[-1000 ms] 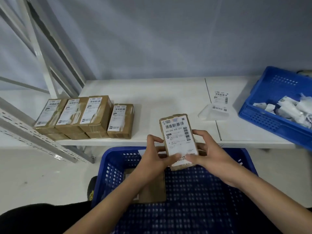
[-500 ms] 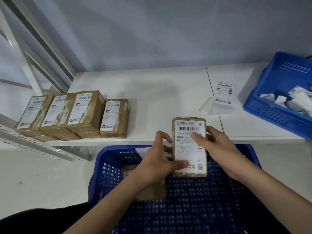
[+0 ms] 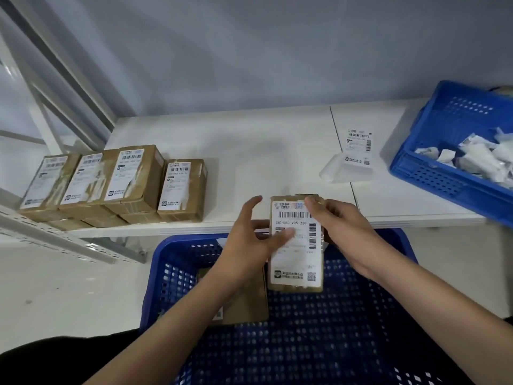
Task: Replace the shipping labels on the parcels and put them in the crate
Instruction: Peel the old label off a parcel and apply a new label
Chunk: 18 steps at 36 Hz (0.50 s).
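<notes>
Parcel in hand: I see the parcel (image 3: 296, 243) held label-up above the far end of the blue crate (image 3: 394, 276), just in front of the tabletop (image 3: 249, 140) edge.
Left hand: my left hand (image 3: 249, 240) has its thumb pressing flat on the new label (image 3: 297, 245), the other fingers (image 3: 251, 202) spread and lifted off the box.
Right hand: my right hand (image 3: 341, 226) grips the parcel's top right corner, fingertips curled onto the label's upper edge.
Crate contents: one brown parcel (image 3: 244, 298) already lies inside, partly under my left forearm.
Waiting: four labelled parcels (image 3: 116, 182) stand in a row at the tabletop's left.
Risk, grip: only one hand truly holds; I judge a slip could tip the parcel into the crate crooked.
Risk, label: uneven thumb pressure may leave a wrinkle or lifted corner.
</notes>
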Motion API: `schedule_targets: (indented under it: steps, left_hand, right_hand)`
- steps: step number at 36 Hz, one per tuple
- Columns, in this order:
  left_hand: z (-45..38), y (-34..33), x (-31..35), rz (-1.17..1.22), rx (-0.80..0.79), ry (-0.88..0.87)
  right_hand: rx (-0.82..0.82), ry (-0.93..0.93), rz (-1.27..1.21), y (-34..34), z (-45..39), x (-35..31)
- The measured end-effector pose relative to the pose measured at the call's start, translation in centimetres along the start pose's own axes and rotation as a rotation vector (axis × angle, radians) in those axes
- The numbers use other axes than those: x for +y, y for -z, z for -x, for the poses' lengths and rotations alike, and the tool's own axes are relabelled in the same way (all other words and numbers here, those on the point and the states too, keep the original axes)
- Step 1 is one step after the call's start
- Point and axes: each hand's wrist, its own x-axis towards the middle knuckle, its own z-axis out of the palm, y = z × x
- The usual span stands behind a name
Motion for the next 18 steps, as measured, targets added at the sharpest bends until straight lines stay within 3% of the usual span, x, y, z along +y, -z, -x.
schedule_targets:
  steps: [3,10,18]
  left_hand:
    - [-0.2,0.5,0.3,0.020,0.061,0.042]
    - [-0.2,1.1,0.4,0.055,0.038,0.077]
    - [-1.3,1.8,0.5,0.001,0.159,-0.005]
  right_hand:
    - [-0.001,0.024,0.004,-0.9,0.0,-0.1]
    - [-0.051,0.026,0.036,-1.7,-0.1,0.2]
    - [-0.095,0.034,0.042,-2.4,0.2,0.6]
